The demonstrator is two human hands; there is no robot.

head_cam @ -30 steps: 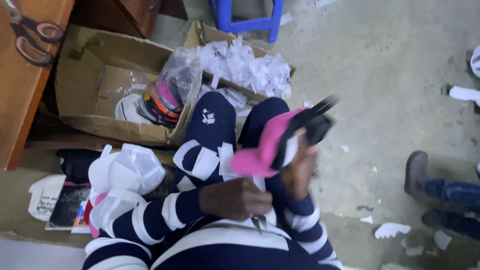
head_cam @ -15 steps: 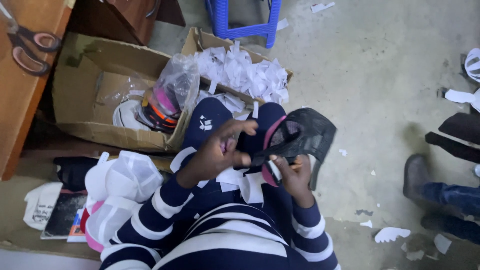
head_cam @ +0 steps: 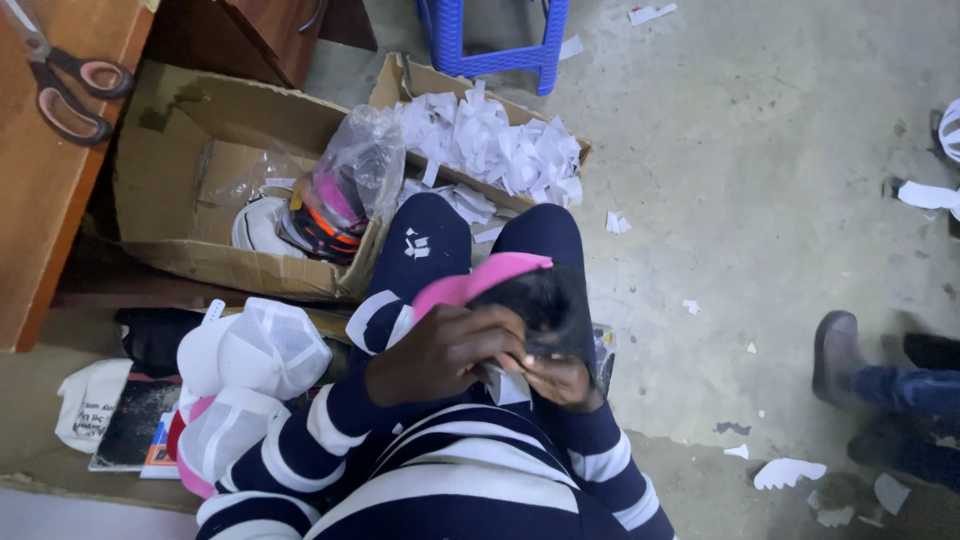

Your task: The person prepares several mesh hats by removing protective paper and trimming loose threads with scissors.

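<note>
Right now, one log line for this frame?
left hand: on cap | right hand: under cap | cap: pink brim, black mesh, over lap | box: left

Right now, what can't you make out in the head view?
- Cap: the left hand covers its back; crown blurred.
- Right hand: fingers mostly behind the cap.
- Items in the plastic bag: film blurs them.
- Scissors: blades cut off by the top-left edge.

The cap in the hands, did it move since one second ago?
Yes. The cap came down from the raised right hand to the lap; measured against the cardboard box, it now sits lower and closer to it.
</note>
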